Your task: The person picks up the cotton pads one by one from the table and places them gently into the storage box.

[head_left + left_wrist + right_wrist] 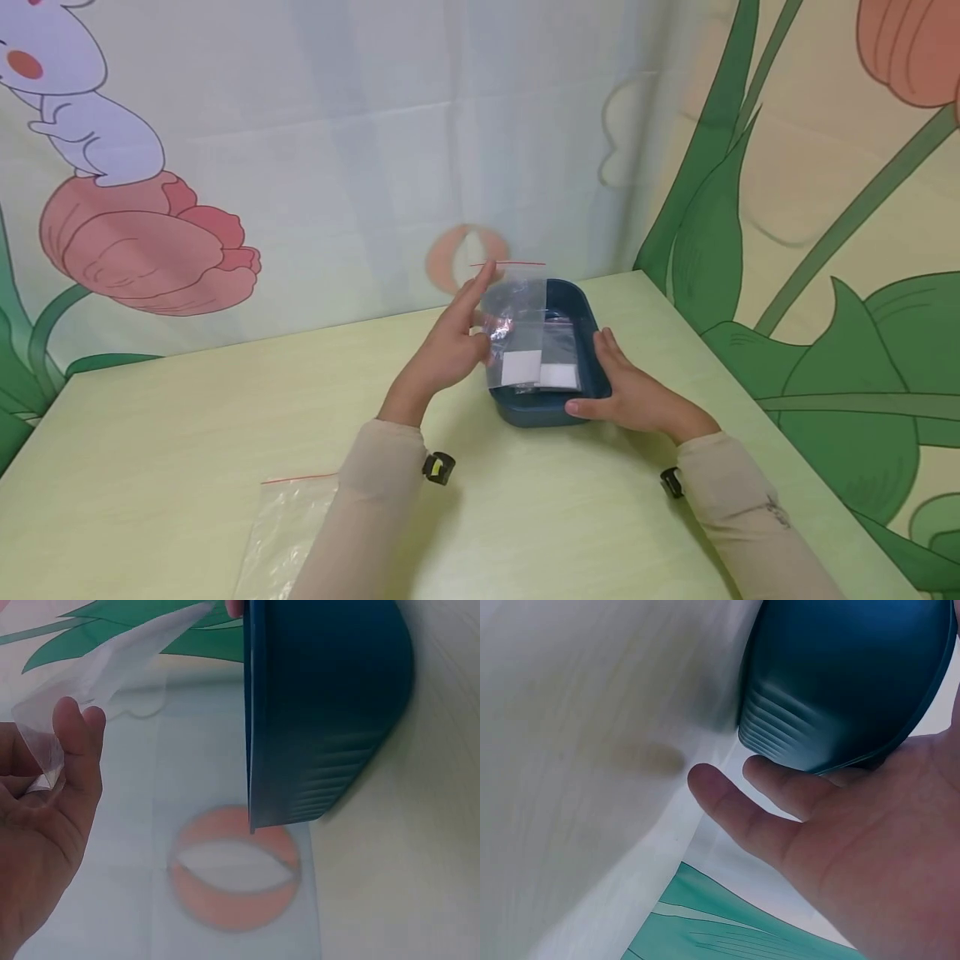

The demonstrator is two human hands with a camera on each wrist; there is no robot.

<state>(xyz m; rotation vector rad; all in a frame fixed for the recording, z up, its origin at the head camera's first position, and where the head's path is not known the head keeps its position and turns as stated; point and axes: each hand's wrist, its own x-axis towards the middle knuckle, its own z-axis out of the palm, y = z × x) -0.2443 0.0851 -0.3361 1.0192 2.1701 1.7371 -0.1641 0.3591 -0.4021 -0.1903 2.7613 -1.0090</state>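
Note:
A dark blue plastic container (pixel 592 367) (pixel 322 712) (pixel 840 682) sits on the pale green table (pixel 187 433) near the far wall. My left hand (pixel 468 333) (pixel 52 825) pinches a clear zip bag (pixel 513 329) (pixel 112 667) with a red strip on top and holds it upright over the container's left side. A white label shows low on that bag. A second small bag with a white label (pixel 558 375) lies inside the container. My right hand (pixel 615 387) (pixel 817 825) holds the container's right side, thumb on the rim and fingers along the near wall.
Another clear zip bag (pixel 285 525) with a red strip lies flat on the table by my left sleeve. A cartoon-printed backdrop (pixel 375 167) closes off the table at the back and on the right.

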